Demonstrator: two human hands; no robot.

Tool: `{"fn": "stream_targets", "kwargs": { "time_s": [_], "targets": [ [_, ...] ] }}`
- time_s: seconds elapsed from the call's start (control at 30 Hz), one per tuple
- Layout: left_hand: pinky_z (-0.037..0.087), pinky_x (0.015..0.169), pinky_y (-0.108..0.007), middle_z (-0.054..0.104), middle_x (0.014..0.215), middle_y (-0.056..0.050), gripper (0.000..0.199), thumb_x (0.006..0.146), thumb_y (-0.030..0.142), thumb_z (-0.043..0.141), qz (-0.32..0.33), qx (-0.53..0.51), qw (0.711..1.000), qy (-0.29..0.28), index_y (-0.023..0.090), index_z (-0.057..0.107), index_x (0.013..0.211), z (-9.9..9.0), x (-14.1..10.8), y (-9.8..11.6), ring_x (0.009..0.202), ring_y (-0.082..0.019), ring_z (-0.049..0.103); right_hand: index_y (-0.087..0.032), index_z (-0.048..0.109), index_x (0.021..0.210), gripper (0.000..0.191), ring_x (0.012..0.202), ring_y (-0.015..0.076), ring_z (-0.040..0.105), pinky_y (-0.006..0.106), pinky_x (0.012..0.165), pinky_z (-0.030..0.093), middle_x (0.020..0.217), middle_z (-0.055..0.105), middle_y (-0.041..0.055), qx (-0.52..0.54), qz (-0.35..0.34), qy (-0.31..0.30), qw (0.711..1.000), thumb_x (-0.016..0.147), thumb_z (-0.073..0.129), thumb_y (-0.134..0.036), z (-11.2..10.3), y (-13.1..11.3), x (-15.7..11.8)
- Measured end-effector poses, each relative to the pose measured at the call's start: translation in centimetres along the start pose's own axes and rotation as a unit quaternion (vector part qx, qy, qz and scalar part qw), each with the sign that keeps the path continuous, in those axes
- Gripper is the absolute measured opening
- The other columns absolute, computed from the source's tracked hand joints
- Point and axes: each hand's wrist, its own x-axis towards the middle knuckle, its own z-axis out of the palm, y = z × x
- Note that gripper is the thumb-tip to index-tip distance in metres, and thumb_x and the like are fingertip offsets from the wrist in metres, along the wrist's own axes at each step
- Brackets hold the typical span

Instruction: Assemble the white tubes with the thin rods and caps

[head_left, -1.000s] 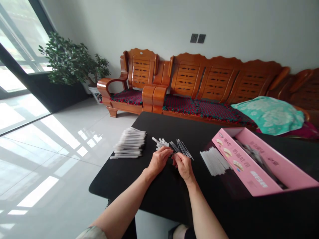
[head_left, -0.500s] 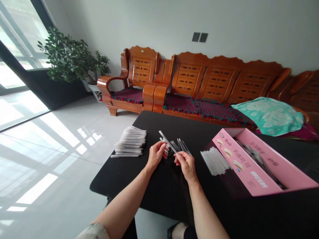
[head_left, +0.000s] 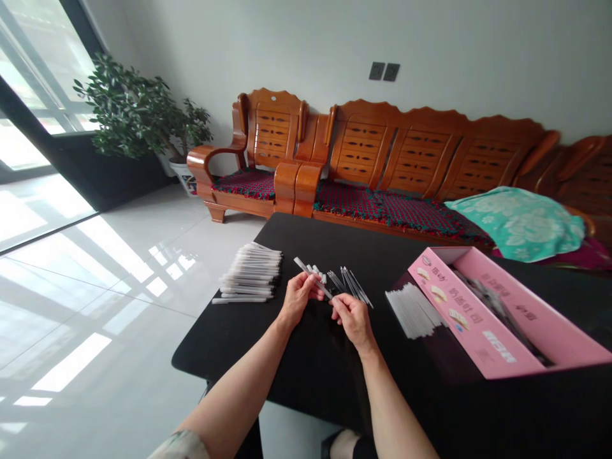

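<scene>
Holding a tube (head_left: 301, 264), left hand (head_left: 297, 298) and right hand (head_left: 352, 315) sit inside table edge (head_left: 224, 380).

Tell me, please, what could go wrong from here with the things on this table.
The slim white tube, pinched between the left hand and right hand, could slip from the fingertips.
The pile of pens lies right by the edge of the table, so a bump might send some to the floor.
The loose thin refills lie just beyond the right hand and could get scattered.
</scene>
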Motion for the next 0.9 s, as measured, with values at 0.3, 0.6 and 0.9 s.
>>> {"fn": "stream_targets", "kwargs": {
  "time_s": [0.3, 0.6, 0.9],
  "targets": [
    [0.054, 0.054, -0.024, 0.068, 0.069, -0.006, 0.041, 0.079, 0.051, 0.068, 0.001, 0.008, 1.0, 0.01, 0.011, 0.062, 0.089, 0.13, -0.05, 0.1, 0.055, -0.013, 0.064, -0.017, 0.066, 0.085, 0.03, 0.05, 0.0101, 0.052, 0.019, 0.046, 0.038, 0.057, 0.058, -0.0019, -0.019, -0.003, 0.014, 1.0, 0.087, 0.056, -0.045, 0.04, 0.13, 0.11],
    [0.054, 0.054, -0.023, 0.067, 0.068, -0.005, 0.042, 0.079, 0.051, 0.068, 0.005, 0.006, 1.0, 0.018, 0.011, 0.062, 0.089, 0.07, -0.01, -0.06, 0.055, -0.013, 0.064, -0.017, 0.064, 0.086, 0.029, 0.05, 0.0104, 0.052, 0.019, 0.048, 0.039, 0.056, 0.058, -0.0025, -0.005, 0.013, 0.027, 1.0, 0.083, 0.061, -0.045, 0.21, 0.29, 0.21],
    [0.055, 0.055, -0.024, 0.067, 0.068, -0.005, 0.045, 0.077, 0.054, 0.069, 0.0, 0.009, 1.0, 0.026, 0.011, 0.063, 0.088, 0.09, 0.06, 0.0, 0.055, -0.013, 0.064, -0.016, 0.062, 0.094, 0.033, 0.049, 0.0115, 0.052, 0.021, 0.048, 0.04, 0.055, 0.056, -0.0033, -0.002, 0.026, 0.031, 0.999, 0.081, 0.062, -0.047, 0.36, 0.31, 0.28]
  ]
}}
